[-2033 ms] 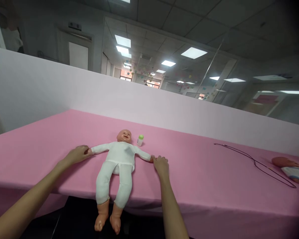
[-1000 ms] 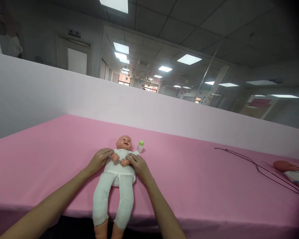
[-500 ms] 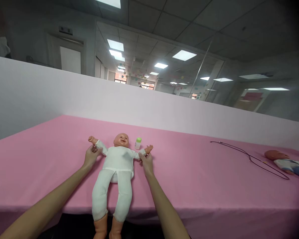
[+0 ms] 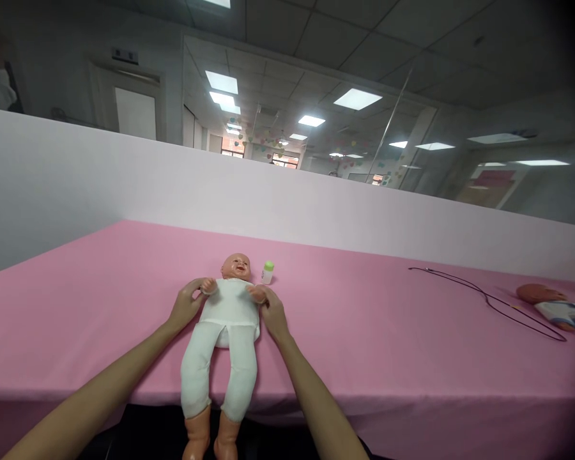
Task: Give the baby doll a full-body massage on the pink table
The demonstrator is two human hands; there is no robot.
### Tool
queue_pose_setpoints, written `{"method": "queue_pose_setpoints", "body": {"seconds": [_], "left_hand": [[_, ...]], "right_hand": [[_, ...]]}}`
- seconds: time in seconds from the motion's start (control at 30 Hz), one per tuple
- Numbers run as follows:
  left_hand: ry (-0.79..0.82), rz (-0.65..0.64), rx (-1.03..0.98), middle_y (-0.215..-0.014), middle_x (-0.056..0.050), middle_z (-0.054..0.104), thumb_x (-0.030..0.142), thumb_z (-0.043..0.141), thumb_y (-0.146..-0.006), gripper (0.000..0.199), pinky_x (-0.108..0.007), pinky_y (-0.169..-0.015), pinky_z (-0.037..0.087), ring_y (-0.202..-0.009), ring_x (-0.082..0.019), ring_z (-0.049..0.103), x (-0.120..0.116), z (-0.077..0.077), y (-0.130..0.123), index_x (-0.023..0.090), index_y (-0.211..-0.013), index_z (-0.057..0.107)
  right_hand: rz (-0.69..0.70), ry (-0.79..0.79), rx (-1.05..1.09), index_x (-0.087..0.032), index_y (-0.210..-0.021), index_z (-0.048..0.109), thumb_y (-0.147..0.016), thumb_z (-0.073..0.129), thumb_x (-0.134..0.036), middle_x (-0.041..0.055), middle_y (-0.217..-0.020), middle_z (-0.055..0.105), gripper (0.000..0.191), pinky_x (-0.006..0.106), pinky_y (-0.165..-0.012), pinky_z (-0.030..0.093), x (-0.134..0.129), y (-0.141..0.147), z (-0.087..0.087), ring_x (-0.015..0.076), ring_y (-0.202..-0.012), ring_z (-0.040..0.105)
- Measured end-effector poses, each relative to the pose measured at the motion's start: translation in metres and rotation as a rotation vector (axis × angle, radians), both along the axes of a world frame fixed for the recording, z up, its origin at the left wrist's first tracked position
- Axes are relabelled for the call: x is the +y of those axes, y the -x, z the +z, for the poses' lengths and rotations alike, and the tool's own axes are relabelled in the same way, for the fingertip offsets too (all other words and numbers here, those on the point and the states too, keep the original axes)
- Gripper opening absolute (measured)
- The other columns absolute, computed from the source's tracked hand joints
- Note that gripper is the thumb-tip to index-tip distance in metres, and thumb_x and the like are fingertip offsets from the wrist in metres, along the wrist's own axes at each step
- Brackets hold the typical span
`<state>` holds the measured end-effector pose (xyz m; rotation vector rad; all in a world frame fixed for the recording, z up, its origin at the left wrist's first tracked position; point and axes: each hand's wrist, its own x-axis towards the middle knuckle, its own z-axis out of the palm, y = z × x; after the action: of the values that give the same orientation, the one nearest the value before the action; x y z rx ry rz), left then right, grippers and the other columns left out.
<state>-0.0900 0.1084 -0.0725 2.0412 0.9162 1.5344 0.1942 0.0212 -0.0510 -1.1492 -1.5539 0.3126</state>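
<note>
A baby doll (image 4: 230, 306) with a white cloth body lies on its back on the pink-covered table (image 4: 364, 332), its feet hanging past the front edge. My left hand (image 4: 186, 305) is closed around the doll's arm on the left side. On the other side, my right hand (image 4: 272, 313) grips the second arm. Both doll hands rest over its chest, bent inward. Just beyond my right hand, a small white bottle with a green cap (image 4: 268, 273) stands upright beside the doll's head.
A thin black cord (image 4: 483, 297) lies looped on the right of the table. Past it lies a second doll (image 4: 556, 306) in white and blue. A low white partition (image 4: 268, 198) runs along the back, with glass above it.
Both doll arms have gone from spread out sideways to folded in over the chest, my hands moving inward with them. The bottle stays where it was.
</note>
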Motion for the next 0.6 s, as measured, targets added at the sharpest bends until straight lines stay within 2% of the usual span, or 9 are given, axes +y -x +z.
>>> {"method": "queue_pose_setpoints", "body": {"seconds": [0.07, 0.13, 0.2, 0.3, 0.37, 0.4, 0.47, 0.53, 0.6], "left_hand": [[0.139, 0.100, -0.126, -0.103, -0.009, 0.075, 0.034, 0.059, -0.090, 0.026, -0.039, -0.086, 0.055, -0.095, -0.027, 0.070, 0.005, -0.002, 0.002, 0.018, -0.108, 0.069], [0.260, 0.154, -0.234, -0.092, -0.009, 0.074, 0.042, 0.062, -0.088, 0.029, -0.037, -0.077, 0.055, -0.085, -0.027, 0.069, 0.011, -0.005, 0.004, 0.017, -0.100, 0.067], [0.332, 0.145, -0.310, -0.091, -0.010, 0.074, 0.049, 0.066, -0.084, 0.036, -0.037, -0.075, 0.054, -0.084, -0.028, 0.069, 0.015, -0.006, 0.006, 0.016, -0.097, 0.066], [0.302, 0.092, -0.308, -0.094, -0.010, 0.075, 0.047, 0.067, -0.084, 0.035, -0.036, -0.075, 0.054, -0.085, -0.027, 0.069, 0.014, -0.003, 0.006, 0.016, -0.100, 0.068], [0.212, 0.065, -0.222, -0.099, -0.009, 0.076, 0.040, 0.063, -0.087, 0.030, -0.036, -0.078, 0.055, -0.088, -0.027, 0.069, 0.009, 0.001, 0.004, 0.016, -0.104, 0.070], [0.154, 0.036, -0.160, -0.105, -0.009, 0.076, 0.035, 0.061, -0.089, 0.028, -0.037, -0.081, 0.055, -0.093, -0.027, 0.069, 0.006, 0.002, 0.003, 0.017, -0.108, 0.072], [0.010, -0.041, -0.009, -0.119, -0.008, 0.074, 0.026, 0.056, -0.091, 0.031, -0.039, -0.090, 0.055, -0.108, -0.028, 0.067, -0.001, 0.005, 0.001, 0.021, -0.115, 0.075], [-0.142, -0.092, 0.128, -0.125, -0.007, 0.072, 0.020, 0.051, -0.093, 0.035, -0.042, -0.097, 0.053, -0.117, -0.027, 0.064, -0.005, 0.006, 0.000, 0.026, -0.116, 0.077], [-0.237, -0.095, 0.208, -0.125, -0.007, 0.072, 0.018, 0.047, -0.096, 0.037, -0.042, -0.099, 0.052, -0.118, -0.025, 0.064, -0.007, 0.006, 0.000, 0.029, -0.115, 0.078]], "right_hand": [[-0.108, 0.092, 0.284, -0.023, -0.116, 0.062, -0.092, 0.056, -0.038, 0.0061, -0.099, 0.075, 0.029, 0.033, -0.065, 0.059, 0.006, -0.006, -0.004, 0.0229, -0.082, 0.073], [-0.176, 0.206, 0.515, -0.023, -0.112, 0.057, -0.087, 0.062, -0.051, 0.0037, -0.081, 0.072, 0.038, 0.029, -0.045, 0.049, 0.011, -0.014, -0.006, 0.0216, -0.059, 0.069], [-0.172, 0.270, 0.631, -0.024, -0.110, 0.054, -0.083, 0.066, -0.059, 0.0031, -0.075, 0.071, 0.046, 0.027, -0.038, 0.043, 0.014, -0.020, -0.007, 0.0219, -0.054, 0.068], [-0.116, 0.234, 0.600, -0.023, -0.116, 0.055, -0.080, 0.070, -0.060, 0.0057, -0.087, 0.074, 0.054, 0.025, -0.040, 0.044, 0.014, -0.021, -0.004, 0.0210, -0.059, 0.070], [-0.045, 0.183, 0.488, -0.022, -0.124, 0.056, -0.083, 0.069, -0.052, 0.0077, -0.102, 0.075, 0.052, 0.026, -0.047, 0.050, 0.011, -0.016, -0.001, 0.0202, -0.066, 0.072], [0.007, 0.153, 0.407, -0.022, -0.126, 0.059, -0.085, 0.067, -0.045, 0.0085, -0.109, 0.074, 0.047, 0.028, -0.056, 0.055, 0.009, -0.013, 0.001, 0.0212, -0.075, 0.073], [0.110, 0.074, 0.209, -0.023, -0.122, 0.066, -0.085, 0.060, -0.028, 0.0085, -0.120, 0.073, 0.038, 0.037, -0.084, 0.059, 0.005, -0.009, 0.003, 0.0242, -0.100, 0.072], [0.171, 0.005, 0.018, -0.024, -0.115, 0.073, -0.082, 0.055, -0.018, 0.0075, -0.128, 0.070, 0.038, 0.043, -0.106, 0.050, 0.002, -0.008, 0.003, 0.0251, -0.121, 0.064], [0.184, -0.010, -0.100, -0.026, -0.111, 0.076, -0.080, 0.053, -0.015, 0.0067, -0.132, 0.068, 0.040, 0.045, -0.113, 0.044, 0.002, -0.008, 0.001, 0.0244, -0.128, 0.060]]}}
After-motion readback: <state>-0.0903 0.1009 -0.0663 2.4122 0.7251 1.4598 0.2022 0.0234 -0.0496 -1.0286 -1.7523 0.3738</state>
